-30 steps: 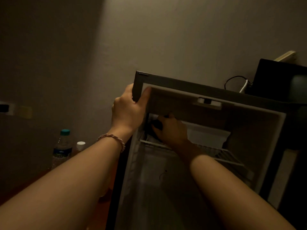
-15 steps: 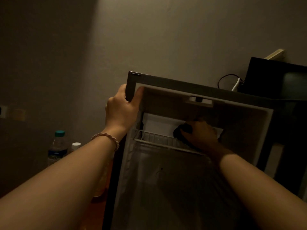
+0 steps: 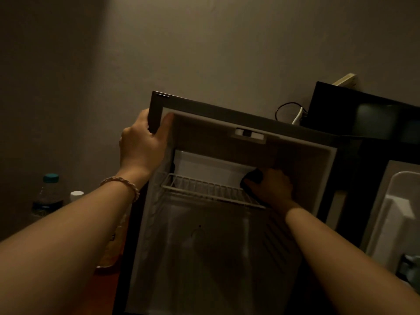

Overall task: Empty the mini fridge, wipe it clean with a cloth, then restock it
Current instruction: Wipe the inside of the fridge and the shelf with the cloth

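The mini fridge (image 3: 227,114) stands open in dim light, with nothing on its shelf or floor. My left hand (image 3: 145,144) grips its top left front corner. My right hand (image 3: 272,187) is inside, at the right end of the wire shelf (image 3: 204,189), closed on a dark cloth (image 3: 252,178) pressed against the back right of the upper compartment. Most of the cloth is hidden under my fingers.
A water bottle (image 3: 46,196) with a teal cap and a smaller white-capped bottle (image 3: 76,196) stand on the surface left of the fridge. The open fridge door (image 3: 391,214) with its white shelf hangs at the right. A dark screen (image 3: 368,114) and a cable (image 3: 293,112) sit behind the fridge.
My right hand has slid the cloth from the left end of the upper compartment across to its right end. My left hand keeps its hold on the corner.
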